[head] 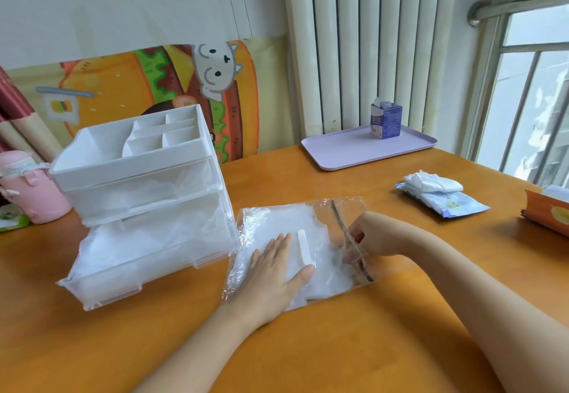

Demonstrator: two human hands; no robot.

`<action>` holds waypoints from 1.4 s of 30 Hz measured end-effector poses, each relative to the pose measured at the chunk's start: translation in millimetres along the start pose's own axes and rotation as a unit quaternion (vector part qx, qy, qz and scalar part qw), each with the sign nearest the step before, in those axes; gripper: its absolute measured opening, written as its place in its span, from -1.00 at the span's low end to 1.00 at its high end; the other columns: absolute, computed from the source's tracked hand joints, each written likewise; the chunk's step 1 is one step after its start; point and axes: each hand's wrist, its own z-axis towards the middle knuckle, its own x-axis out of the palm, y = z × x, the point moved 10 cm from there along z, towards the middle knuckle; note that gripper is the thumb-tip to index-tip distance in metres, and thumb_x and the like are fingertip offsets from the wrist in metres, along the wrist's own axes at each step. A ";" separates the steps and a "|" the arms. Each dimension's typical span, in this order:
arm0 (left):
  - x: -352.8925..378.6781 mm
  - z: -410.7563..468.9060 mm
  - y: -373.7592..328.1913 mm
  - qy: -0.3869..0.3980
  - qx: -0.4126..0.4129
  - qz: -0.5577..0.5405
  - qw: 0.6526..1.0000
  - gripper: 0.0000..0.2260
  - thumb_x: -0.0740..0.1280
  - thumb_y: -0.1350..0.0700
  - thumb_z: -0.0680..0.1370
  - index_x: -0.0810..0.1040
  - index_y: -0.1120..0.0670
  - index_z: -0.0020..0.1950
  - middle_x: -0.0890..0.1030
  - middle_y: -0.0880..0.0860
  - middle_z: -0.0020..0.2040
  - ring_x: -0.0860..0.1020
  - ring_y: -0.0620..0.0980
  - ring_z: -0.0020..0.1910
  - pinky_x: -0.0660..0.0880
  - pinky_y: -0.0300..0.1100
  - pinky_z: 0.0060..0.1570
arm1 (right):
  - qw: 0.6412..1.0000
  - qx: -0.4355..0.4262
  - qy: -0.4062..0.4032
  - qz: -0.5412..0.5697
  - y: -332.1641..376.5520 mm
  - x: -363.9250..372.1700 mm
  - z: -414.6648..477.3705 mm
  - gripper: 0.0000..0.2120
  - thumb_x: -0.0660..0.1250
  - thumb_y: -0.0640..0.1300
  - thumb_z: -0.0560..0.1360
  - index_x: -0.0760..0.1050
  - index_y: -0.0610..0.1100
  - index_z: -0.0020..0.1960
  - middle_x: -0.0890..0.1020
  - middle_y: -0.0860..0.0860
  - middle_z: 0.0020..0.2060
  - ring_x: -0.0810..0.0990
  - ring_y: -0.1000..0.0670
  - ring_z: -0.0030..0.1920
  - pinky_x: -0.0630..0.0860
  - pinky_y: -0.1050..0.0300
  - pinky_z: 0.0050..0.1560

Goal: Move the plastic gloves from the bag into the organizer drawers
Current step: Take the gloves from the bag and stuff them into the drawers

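Your left hand (272,272) lies flat, palm down, on the bag (261,220). Its fingers (277,244) are straight and close together, pointing away from you, and the thumb is spread out to the right. Its bare forearm runs back toward you from the bag's near edge. Your right hand (361,235) sits at the bag's right-hand mouth, fingers curled down and partly behind the clear plastic; whether they pinch anything cannot be made out. That forearm reaches in from the bag's right.
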 end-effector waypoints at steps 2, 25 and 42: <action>-0.8 0.9 0.4 -0.005 -0.001 -0.001 1.000 -0.31 -0.01 -0.30 0.58 -0.21 -0.03 0.58 -0.19 -0.09 0.58 -0.24 -0.18 0.52 -0.33 -0.13 0.47 | 1.000 0.009 -0.006 0.012 -3.6 -5.1 -2.6 -0.89 0.33 -0.24 0.44 0.58 -0.17 -0.24 0.48 0.03 -0.40 0.37 0.05 -0.40 0.28 0.26 -0.44; -62.4 -0.1 -34.0 0.001 0.120 -0.393 0.912 -0.02 0.53 -0.37 0.16 0.29 -0.08 0.50 0.33 -0.23 0.44 0.27 -0.26 0.44 0.20 -0.18 0.44 | 0.598 -0.230 0.210 0.738 90.0 -38.6 -62.7 -0.61 -0.11 -0.24 0.68 0.41 -0.39 0.25 0.49 -0.38 0.23 0.46 -0.30 0.29 0.30 -0.16 0.38; -180.9 -43.4 -5.9 -0.209 0.069 -0.336 0.916 -0.71 0.33 0.04 0.58 0.53 0.27 -0.15 0.53 -0.04 -0.49 0.46 -0.10 -0.54 0.42 -0.33 -0.45 | 0.799 -0.198 0.124 0.555 111.7 -25.4 -43.6 -0.36 0.63 0.11 0.19 0.49 -0.25 0.06 0.41 -0.18 -0.14 0.43 -0.06 -0.18 0.52 0.18 -0.03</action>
